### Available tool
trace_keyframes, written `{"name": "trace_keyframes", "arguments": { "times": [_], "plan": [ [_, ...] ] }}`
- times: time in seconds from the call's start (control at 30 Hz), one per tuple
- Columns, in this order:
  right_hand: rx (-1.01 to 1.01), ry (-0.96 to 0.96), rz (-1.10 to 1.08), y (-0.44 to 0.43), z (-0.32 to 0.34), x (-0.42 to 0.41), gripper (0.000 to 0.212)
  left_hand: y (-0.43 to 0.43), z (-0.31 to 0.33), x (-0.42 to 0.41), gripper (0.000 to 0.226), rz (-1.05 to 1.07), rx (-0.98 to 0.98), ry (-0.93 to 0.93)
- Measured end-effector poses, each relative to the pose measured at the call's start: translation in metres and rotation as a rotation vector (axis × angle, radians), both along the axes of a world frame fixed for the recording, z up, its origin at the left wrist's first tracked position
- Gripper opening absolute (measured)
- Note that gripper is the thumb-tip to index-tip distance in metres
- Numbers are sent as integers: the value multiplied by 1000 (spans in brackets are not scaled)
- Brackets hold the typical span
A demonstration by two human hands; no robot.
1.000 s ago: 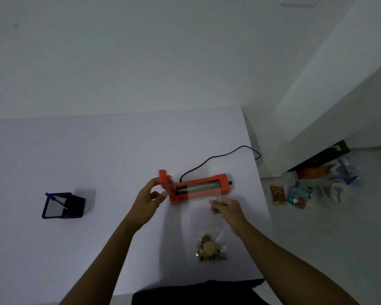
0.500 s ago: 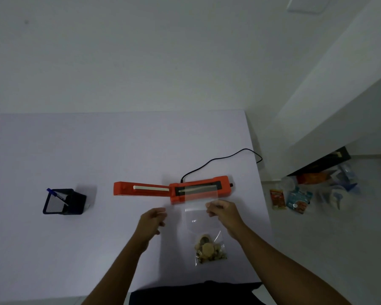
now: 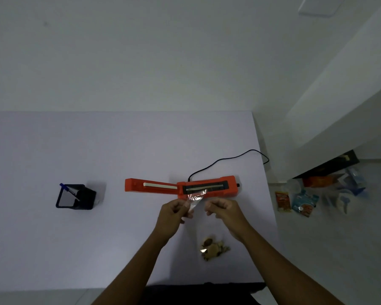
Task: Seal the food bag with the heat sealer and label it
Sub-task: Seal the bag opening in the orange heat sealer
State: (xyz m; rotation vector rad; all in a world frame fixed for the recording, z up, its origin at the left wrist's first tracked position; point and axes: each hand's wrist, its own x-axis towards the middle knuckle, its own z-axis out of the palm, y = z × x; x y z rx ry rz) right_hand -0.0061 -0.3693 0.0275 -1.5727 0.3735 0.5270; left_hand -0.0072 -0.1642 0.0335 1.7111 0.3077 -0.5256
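nothing is sealed yet, by my reading: the sealer lies hinged open on the table, and the mouth of the bag sits crumpled and glinting at its front edge, not flat across the strip. left hand pinches that top edge. right hand is curled beside it; whether it grips the clear film i cannot tell. food bunches at the bag's bottom, nearer the person. flattening, clamping and labelling remain.

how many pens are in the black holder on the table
1: a blue pen leaning in the black mesh holder on the left part of the table; shorter ones could be hidden inside.
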Motion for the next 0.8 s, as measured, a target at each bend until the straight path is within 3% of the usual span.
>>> {"name": "trace_keyframes", "arguments": {
  "times": [0.27, 0.47, 0.8],
  "plan": [
    [68, -24, 121, 68, 13, -2, 9, 70, 19, -22, 18, 133, 7, -14],
    [123, 26, 130, 168, 27, -8, 11, 165, 27, -36, 13, 219, 27, -79],
    [86, -24, -82, 306, 54, -8, 17, 295, 43, -25, 20, 69, -43, -114]
  ]
}}
